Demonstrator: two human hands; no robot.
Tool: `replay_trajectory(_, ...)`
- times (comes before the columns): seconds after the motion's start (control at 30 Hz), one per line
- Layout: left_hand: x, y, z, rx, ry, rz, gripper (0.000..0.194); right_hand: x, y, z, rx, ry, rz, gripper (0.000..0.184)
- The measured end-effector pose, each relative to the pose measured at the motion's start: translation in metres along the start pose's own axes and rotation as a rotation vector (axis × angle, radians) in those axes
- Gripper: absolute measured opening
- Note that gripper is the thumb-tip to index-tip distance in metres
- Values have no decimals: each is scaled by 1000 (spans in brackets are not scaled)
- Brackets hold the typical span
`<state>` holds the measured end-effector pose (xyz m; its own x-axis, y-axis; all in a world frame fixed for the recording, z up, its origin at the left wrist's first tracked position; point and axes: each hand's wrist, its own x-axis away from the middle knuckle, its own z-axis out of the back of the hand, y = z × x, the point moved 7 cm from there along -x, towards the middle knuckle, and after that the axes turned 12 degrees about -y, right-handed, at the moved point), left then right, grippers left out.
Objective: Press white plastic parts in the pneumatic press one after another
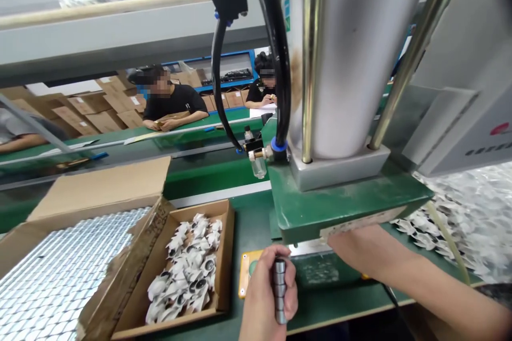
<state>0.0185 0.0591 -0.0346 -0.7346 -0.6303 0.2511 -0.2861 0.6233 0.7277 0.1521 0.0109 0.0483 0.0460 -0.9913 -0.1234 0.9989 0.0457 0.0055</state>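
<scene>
My left hand (pixel 262 298) is closed around a column of several short, shiny metal cylinders (pixel 279 290) stacked end to end, held nearly upright at the bench's front edge. Behind its fingers, a yellow button box (pixel 244 276) with a green button is partly covered. My right hand (pixel 352 240) reaches in under the green head of the press (pixel 348 200). Its fingers are hidden there, so what it touches does not show. Left of my left hand, a shallow cardboard box (pixel 224 261) holds white finned parts (pixel 192 266) with dark round centres.
A larger open carton (pixel 100 186) at the left is filled with rows of silvery metal cylinders (pixel 72 272). White finned parts (pixel 448 229) are heaped on the right, partly under clear plastic. Black air hoses (pixel 276 53) hang beside the press. People sit across the line.
</scene>
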Motion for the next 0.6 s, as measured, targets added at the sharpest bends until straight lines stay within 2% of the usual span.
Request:
replay_trajectory(0.13,6,5,13,-84,30,-25,24,-4,-6,8,-39,2,32,34)
replay_trajectory(0.3,10,15,29,-384,109,-41,40,-10,-9,16,-137,40,47,31)
replay_trajectory(0.47,13,24,37,-627,161,-68,49,-7,-11,11,-53,37,92,39)
replay_trajectory(0.6,16,27,43,-722,225,-49,52,-6,-9,5,-29,29,112,42)
